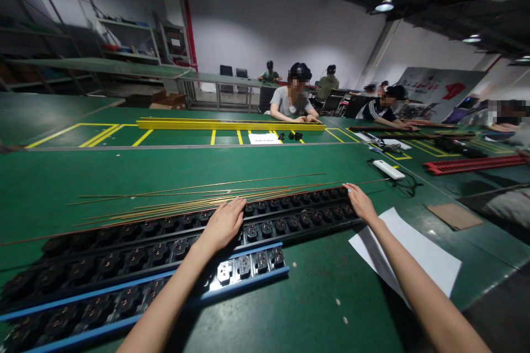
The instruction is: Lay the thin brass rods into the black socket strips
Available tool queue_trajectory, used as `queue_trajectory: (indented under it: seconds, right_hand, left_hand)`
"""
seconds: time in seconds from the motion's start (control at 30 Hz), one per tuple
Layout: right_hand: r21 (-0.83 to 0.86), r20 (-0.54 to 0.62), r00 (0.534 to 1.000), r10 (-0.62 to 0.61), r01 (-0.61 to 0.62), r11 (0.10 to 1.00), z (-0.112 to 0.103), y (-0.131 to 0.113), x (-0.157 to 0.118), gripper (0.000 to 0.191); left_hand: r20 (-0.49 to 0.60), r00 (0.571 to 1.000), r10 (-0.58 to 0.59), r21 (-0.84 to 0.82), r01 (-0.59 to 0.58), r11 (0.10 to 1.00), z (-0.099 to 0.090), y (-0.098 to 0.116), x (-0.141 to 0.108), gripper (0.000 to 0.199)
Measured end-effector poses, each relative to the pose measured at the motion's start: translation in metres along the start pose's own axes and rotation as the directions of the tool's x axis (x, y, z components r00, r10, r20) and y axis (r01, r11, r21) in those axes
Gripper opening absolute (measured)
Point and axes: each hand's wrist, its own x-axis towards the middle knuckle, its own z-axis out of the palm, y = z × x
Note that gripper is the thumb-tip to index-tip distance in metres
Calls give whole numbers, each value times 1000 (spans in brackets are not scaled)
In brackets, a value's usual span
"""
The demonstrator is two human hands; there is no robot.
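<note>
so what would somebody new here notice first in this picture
Probably the long black strips, the left hand over them and the right hand at their right end. A blue strip lies nearer the wearer, with brass-coloured rods just beyond the black ones. Farther back lies a yellow rail, a person behind its right end.

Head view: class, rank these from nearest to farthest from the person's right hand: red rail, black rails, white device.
From the right hand:
1. Black rails, their right end by its fingertips.
2. White device, ahead and to its right.
3. Red rail, farther right, past the device.
</note>
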Motion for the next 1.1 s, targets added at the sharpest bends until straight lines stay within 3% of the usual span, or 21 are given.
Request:
queue_trajectory:
  seconds: [0.67, 0.73, 0.8, 0.87, 0.97, 1.1]
  right_hand:
    - [5, 34, 999, -28, 28, 1000, -7, -7, 3, 51]
    - [-53, 47, 999, -12, 14, 998, -7, -15, 6, 53]
    - [-83, 38, 999, -4, 7, 997, -6, -36, 9, 55]
    - [-32, 57, 997, -58, 60, 998, -4, -75, 9, 57]
    - [114, 168, 959, -230, 213, 970, 1, -157, 4, 57]
    - [231, 339, 860, -382, 318, 920, 15, -263, -10, 58]
  left_hand:
    - [35, 999, -21, -29, 22, 999, -8, 6, -4, 46]
    - [27, 999, -30, -30, 31, 999, -9, 6, -5, 46]
    - [19, 999, -36, -32, 37, 999, -9, 7, -5, 45]
    - [12, 999, -40, -36, 40, 999, -10, 8, -6, 45]
    - [3, 999, -39, -44, 39, 998, -9, 9, -7, 45]
    - [-8, 999, -32, -51, 31, 998, -7, 8, -7, 44]
